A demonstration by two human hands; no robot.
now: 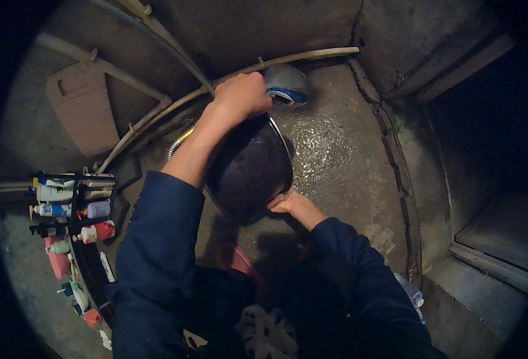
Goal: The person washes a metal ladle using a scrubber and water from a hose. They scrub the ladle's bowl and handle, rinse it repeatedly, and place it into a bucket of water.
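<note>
My left hand [242, 93] is closed in a fist at the far end of a large dark bucket or pot [248, 168]. The exact spot it grips is hidden behind the fist. My right hand [284, 203] holds the vessel's near right edge, with the fingers tucked partly underneath. Held in front of me, the vessel is tilted, and its dark broad surface faces up toward me. A pale curved rim or wire handle [281, 137] shows along its right side. Beyond it, the concrete floor [327, 143] is wet and glints.
A grey and blue rounded object [287, 83] lies by the far wall. A ribbed plastic washboard [84, 107] hangs left, beside pipes [152, 110] and a metal hose [156, 38]. A rack [73, 197] holds several bottles. Something red plastic [241, 260] is near my feet; a clear bottle [414, 294] sits right.
</note>
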